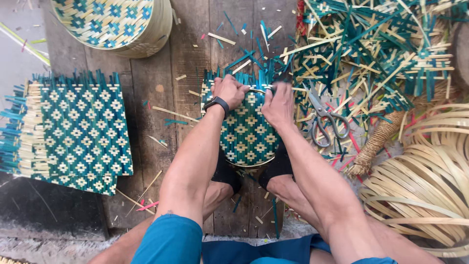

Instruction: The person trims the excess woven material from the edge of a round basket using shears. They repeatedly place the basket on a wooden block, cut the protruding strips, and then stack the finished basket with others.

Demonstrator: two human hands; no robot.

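the left hand (230,91) and right hand (278,105) are both curled tight over the far rim of a round green-and-cream woven bamboo basket (246,134), which lies on the wooden boards (188,63), pinned between black-socked feet (227,176).

Plank floor (190,63) — woven mats (80,132), scissors (325,120)
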